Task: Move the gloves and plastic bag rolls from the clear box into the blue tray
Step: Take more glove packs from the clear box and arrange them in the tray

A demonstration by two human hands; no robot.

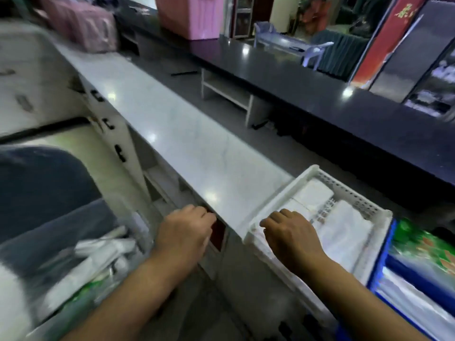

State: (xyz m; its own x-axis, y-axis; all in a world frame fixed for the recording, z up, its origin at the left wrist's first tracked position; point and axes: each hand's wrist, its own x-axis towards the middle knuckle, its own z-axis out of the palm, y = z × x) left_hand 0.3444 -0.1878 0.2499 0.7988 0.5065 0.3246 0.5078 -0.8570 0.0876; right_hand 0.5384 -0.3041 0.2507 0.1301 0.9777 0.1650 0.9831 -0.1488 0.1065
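The view is motion-blurred. My left hand hovers knuckles-up at the front edge of the white marble counter, fingers loosely curled, with nothing seen in it. My right hand lies over the near left corner of a white perforated tray, fingers bent down onto its rim; whether it grips is unclear. The blue tray sits at the lower right with printed green packs in it. At the lower left the clear box holds white plastic rolls and bags.
White folded bag packs fill the white tray. A long black counter runs along the far side, with a pink bin on it. White drawers with black handles stand at left. A dark cloth lies behind the clear box.
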